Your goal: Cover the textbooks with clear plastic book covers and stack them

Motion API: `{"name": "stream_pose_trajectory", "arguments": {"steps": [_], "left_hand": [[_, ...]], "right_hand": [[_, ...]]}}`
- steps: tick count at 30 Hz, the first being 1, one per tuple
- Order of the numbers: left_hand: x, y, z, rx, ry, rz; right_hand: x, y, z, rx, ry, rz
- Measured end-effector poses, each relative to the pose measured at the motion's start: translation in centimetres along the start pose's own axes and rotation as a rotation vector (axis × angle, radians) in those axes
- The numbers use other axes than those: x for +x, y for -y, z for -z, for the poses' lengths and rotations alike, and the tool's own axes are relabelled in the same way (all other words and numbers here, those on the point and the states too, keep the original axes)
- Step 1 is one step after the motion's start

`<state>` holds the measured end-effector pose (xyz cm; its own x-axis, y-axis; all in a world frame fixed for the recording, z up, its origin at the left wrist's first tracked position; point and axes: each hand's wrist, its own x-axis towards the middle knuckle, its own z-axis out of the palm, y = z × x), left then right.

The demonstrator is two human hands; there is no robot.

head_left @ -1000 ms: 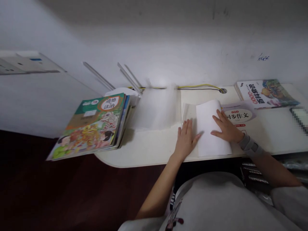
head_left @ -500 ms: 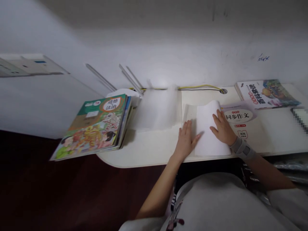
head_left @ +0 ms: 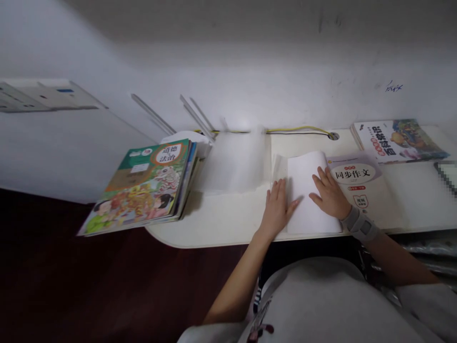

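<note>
1. The left hand lies flat, its fingers spread wide on the left edge of a white paper sheet; it grips nothing.
2. The right hand also lies flat, its fingers spread wide on the sheet's right part, with nothing held between them; a grey wrist brace circles that wrist.
3. The sheet lies between both sets of fingers, on a cream desk; a translucent film shows just above the left fingertips; flat, even pressure from both palms suits this sheet, since it keeps it from sliding.
4. Just beside the right fingertips lies a workbook titled 同步作文, "Synchronised Composition".
5. Well past the left fingertips sits a stack of books; the top cover reads 道德与法治, "Morality and Law".
6. Beyond the right fingertips lies a picture book; its upside-down title is hard to read; a yellow cable runs along the desk's back edge.
</note>
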<state>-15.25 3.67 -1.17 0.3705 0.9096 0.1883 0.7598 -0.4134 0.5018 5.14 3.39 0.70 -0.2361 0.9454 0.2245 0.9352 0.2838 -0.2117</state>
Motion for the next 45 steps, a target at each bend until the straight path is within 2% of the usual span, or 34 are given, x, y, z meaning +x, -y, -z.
{"name": "stream_pose_trajectory", "arguments": {"steps": [4,10,18,29,32,39,45], "left_hand": [[0.0,0.0,0.2,-0.004,0.005,-0.001],[0.0,0.3,0.1,0.003,-0.003,-0.012],[-0.3,-0.1,-0.2,0.258,0.096,-0.098],[-0.1,0.6,-0.1,0.021,0.053,-0.014],[-0.2,1.0,0.3,-0.095,0.011,-0.021],[-1.4,2.7,1.8,-0.260,-0.204,0.042],[-2.0,3.2,2.4,-0.313,-0.257,0.168]], "right_hand": [[0.2,0.5,-0.4,-0.034,-0.014,-0.032],[0.5,-0.1,-0.8,-0.039,-0.015,-0.049],[0.7,1.5,-1.4,-0.049,-0.006,-0.082],[0.5,2.2,-1.9,-0.089,0.016,-0.034],[0.5,2.5,-1.8,-0.109,0.052,-0.012],[0.3,2.4,-2.5,-0.137,0.090,0.030],[0.5,2.1,-3.1,-0.081,0.112,0.038]]}}
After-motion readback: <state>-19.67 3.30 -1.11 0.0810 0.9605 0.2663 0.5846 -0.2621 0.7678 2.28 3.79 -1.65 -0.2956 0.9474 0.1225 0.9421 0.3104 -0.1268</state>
